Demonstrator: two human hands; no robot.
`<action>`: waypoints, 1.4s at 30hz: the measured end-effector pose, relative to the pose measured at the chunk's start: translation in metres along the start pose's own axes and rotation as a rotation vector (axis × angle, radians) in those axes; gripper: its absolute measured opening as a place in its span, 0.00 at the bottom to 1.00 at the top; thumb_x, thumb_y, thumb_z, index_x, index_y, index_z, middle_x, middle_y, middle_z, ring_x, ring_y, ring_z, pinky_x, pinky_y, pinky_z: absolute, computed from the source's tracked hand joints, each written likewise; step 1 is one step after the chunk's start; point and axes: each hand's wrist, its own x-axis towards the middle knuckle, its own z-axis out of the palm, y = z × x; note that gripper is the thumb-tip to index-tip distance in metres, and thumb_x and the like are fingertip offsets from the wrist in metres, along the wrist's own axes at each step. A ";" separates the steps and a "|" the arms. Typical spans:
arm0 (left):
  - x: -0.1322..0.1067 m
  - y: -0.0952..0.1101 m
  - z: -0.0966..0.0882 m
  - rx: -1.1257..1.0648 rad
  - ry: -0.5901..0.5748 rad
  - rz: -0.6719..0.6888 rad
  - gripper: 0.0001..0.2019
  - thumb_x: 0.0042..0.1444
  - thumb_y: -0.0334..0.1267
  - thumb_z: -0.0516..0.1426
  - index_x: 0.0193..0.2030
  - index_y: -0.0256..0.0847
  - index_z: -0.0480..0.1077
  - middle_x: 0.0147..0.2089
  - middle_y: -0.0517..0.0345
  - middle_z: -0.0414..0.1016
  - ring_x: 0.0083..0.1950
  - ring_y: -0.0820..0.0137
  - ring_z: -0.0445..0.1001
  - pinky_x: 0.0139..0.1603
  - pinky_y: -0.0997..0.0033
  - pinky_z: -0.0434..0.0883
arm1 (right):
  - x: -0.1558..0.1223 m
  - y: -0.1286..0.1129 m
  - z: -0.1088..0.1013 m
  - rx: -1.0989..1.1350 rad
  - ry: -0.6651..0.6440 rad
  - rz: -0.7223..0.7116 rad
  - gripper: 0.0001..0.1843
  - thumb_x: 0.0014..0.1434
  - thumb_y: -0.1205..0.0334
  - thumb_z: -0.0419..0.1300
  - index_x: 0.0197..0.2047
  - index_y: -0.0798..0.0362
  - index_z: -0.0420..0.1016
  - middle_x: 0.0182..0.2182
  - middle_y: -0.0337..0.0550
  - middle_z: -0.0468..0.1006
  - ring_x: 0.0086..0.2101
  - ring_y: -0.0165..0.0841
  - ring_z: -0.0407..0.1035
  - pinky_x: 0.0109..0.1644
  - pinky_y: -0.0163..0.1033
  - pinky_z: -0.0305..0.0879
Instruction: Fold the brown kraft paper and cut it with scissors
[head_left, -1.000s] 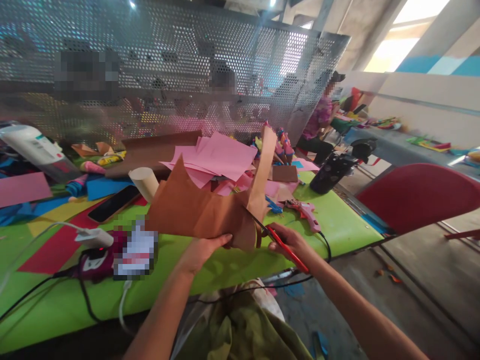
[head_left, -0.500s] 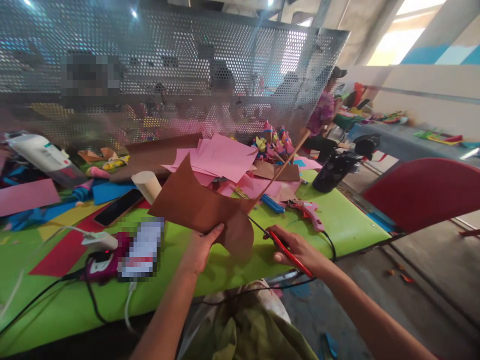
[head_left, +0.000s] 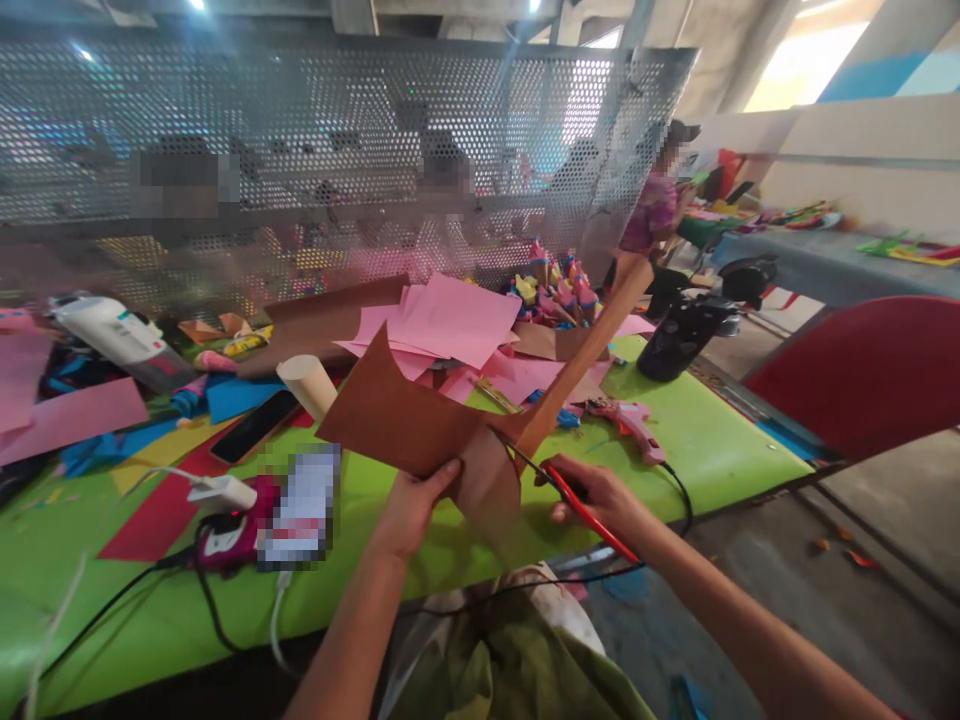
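Note:
My left hand [head_left: 411, 505] is closed on the lower edge of a brown paper sheet [head_left: 397, 415], held above the green table [head_left: 675, 440]. From the sheet a long brown strip [head_left: 592, 340] runs up to the right. My right hand [head_left: 600, 495] grips red-handled scissors [head_left: 577, 500], whose dark blades meet the paper where the strip starts.
Pink paper sheets [head_left: 450, 320], a cream paper roll [head_left: 307, 385], a black phone [head_left: 255, 425], a pink glue gun [head_left: 630, 420] and cables lie on the table. A perforated metal screen [head_left: 337, 150] stands behind. A red chair [head_left: 862, 370] is on the right. A person sits far right.
The brown sheet has turned flatter and the cut strip now points up to the right. The camera view has shifted slightly; both hands stay on paper and scissors.

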 end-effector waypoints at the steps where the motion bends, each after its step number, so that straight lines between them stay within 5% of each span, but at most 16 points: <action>1: 0.000 0.000 0.000 0.003 0.001 -0.002 0.33 0.27 0.44 0.77 0.45 0.35 0.81 0.47 0.43 0.85 0.57 0.51 0.79 0.59 0.55 0.75 | 0.000 0.000 -0.001 -0.005 -0.001 0.002 0.34 0.54 0.29 0.62 0.44 0.53 0.78 0.26 0.38 0.70 0.30 0.35 0.64 0.31 0.35 0.59; 13: -0.004 0.001 0.004 0.097 -0.056 0.017 0.32 0.30 0.42 0.76 0.47 0.36 0.81 0.45 0.45 0.85 0.58 0.50 0.79 0.62 0.52 0.72 | -0.002 -0.020 -0.006 -0.078 -0.064 -0.042 0.39 0.56 0.22 0.53 0.46 0.52 0.72 0.28 0.35 0.68 0.28 0.31 0.61 0.32 0.34 0.56; 29: -0.006 0.002 0.005 0.058 -0.068 -0.028 0.30 0.30 0.42 0.76 0.45 0.38 0.81 0.51 0.45 0.84 0.60 0.52 0.78 0.64 0.55 0.72 | 0.001 -0.004 0.008 0.175 -0.001 0.069 0.34 0.53 0.28 0.63 0.42 0.53 0.76 0.28 0.39 0.69 0.29 0.32 0.60 0.29 0.34 0.55; 37: -0.006 0.004 0.004 -0.104 0.085 -0.087 0.29 0.33 0.47 0.76 0.43 0.38 0.80 0.48 0.47 0.85 0.52 0.55 0.82 0.56 0.56 0.77 | -0.001 -0.006 0.005 0.101 -0.005 0.057 0.35 0.54 0.27 0.60 0.42 0.54 0.77 0.27 0.39 0.70 0.30 0.33 0.63 0.30 0.34 0.58; 42: -0.001 0.003 0.005 -0.089 0.060 -0.019 0.27 0.33 0.47 0.76 0.41 0.36 0.81 0.42 0.48 0.86 0.46 0.60 0.83 0.50 0.64 0.78 | -0.003 -0.012 0.002 0.009 -0.038 0.016 0.38 0.55 0.24 0.57 0.42 0.54 0.75 0.26 0.37 0.69 0.29 0.32 0.62 0.30 0.33 0.57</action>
